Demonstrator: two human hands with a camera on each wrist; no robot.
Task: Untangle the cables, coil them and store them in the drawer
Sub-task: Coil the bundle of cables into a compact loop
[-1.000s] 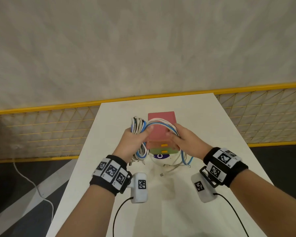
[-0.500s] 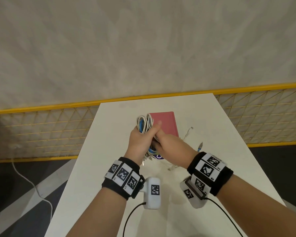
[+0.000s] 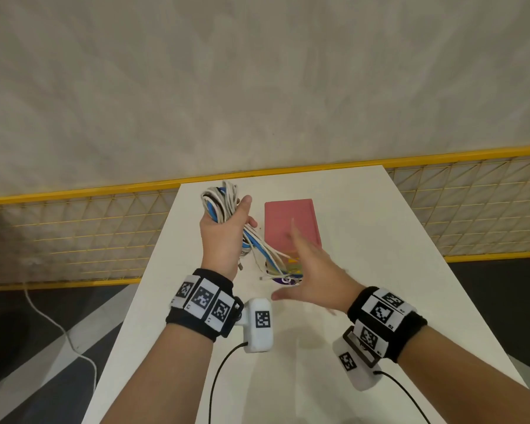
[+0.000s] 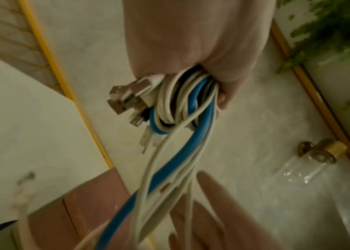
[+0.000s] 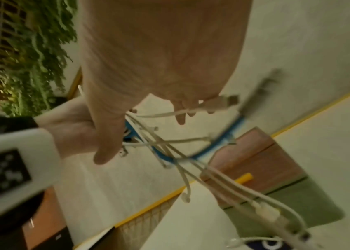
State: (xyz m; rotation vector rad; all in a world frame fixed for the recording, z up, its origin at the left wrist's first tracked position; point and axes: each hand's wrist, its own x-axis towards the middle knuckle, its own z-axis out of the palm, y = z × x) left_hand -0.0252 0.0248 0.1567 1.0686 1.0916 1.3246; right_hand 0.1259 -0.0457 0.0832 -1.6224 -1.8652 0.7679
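Your left hand grips the cable bundle left of the pink drawer box; your right hand, fingers spread, holds nothing.

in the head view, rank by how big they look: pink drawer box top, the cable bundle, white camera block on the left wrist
1. cable bundle, longest span, from above the left hand down to the trailing ends
2. pink drawer box top
3. white camera block, though it sits nearer the camera, so its look is inflated

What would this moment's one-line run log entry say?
left hand: grips cables | right hand: open, above drawer box | cables: tangled, not stored
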